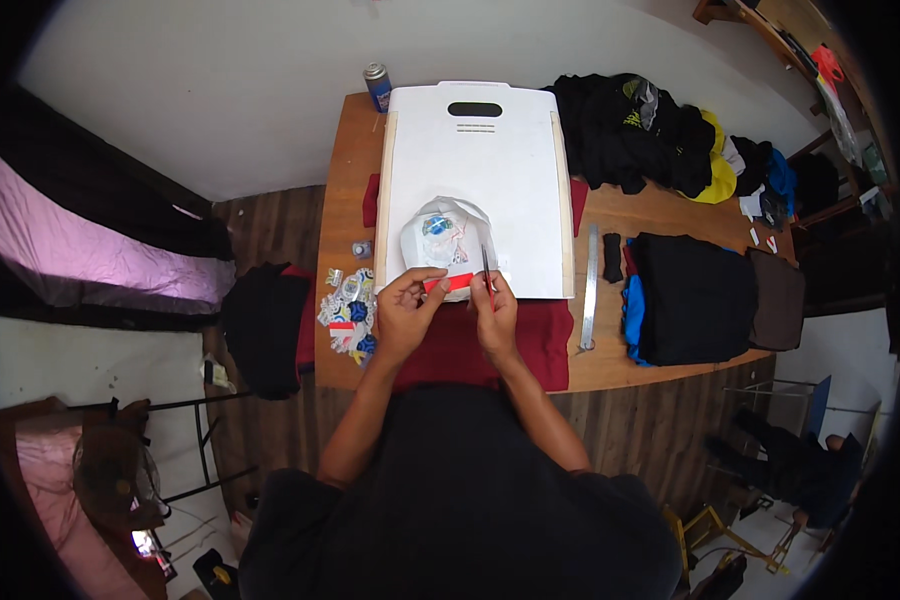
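Lit softly across panel and wall | dimmer over floor | glaring at lower left | bent toward rim | blackened in corners

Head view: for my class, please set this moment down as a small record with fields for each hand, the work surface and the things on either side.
Left hand: pinches a red strip
Right hand: holds a slim dark tool, possibly scissors
Work surface: white board over maroon cloth, on a wooden table
On the board: white plastic bag
Left of board: small patterned pieces
Right of board: metal ruler, folded black cloth
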The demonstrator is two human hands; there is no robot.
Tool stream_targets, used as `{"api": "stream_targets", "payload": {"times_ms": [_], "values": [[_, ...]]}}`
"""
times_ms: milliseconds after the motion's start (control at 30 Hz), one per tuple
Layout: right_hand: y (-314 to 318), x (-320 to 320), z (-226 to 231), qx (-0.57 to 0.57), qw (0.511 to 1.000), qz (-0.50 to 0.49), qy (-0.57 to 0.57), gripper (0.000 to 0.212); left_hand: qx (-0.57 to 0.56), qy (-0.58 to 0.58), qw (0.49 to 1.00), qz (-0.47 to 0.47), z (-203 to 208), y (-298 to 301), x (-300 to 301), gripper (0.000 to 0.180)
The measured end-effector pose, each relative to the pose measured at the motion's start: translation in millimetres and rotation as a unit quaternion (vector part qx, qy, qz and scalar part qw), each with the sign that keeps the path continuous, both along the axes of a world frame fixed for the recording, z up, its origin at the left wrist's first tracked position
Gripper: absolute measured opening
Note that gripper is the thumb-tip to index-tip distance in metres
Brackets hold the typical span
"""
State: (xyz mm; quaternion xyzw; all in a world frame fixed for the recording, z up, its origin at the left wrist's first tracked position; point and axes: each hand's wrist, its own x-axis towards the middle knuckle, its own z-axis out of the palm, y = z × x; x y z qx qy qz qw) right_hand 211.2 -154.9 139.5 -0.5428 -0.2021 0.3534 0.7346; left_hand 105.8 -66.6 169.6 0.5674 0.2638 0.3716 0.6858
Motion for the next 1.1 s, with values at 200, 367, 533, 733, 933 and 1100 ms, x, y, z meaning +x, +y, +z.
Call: {"api": "stream_targets", "payload": {"times_ms": [200, 367, 533, 733, 933, 1100], "values": [[-12, -2, -15, 0.058, 0.994, 0.082, 0.043, 0.040, -0.001, 0.002, 0.999, 0.045, 8, 2, 1, 0.022], [-17, -14, -21, 0.081, 0.991, 0.091, 0.051, 0.037, -0.001, -0.001, 0.999, 0.043, 10, 2, 0, 0.027], [-16, -19, -20, 0.083, 0.990, 0.094, 0.070, 0.035, 0.021, 0.012, 0.999, 0.041, 3, 3, -3, 0.028], [-14, -18, -16, 0.084, 0.990, 0.094, 0.063, 0.035, 0.027, 0.010, 0.999, 0.033, 0, 4, -3, 0.028], [-13, -18, -21, 0.084, 0.990, 0.093, 0.058, 0.036, 0.010, 0.014, 0.999, 0.031, 6, 2, -2, 0.029], [-11, -18, -20, 0.078, 0.991, 0.090, 0.054, 0.036, 0.014, 0.012, 0.999, 0.026, 3, 3, -3, 0.029]]}}
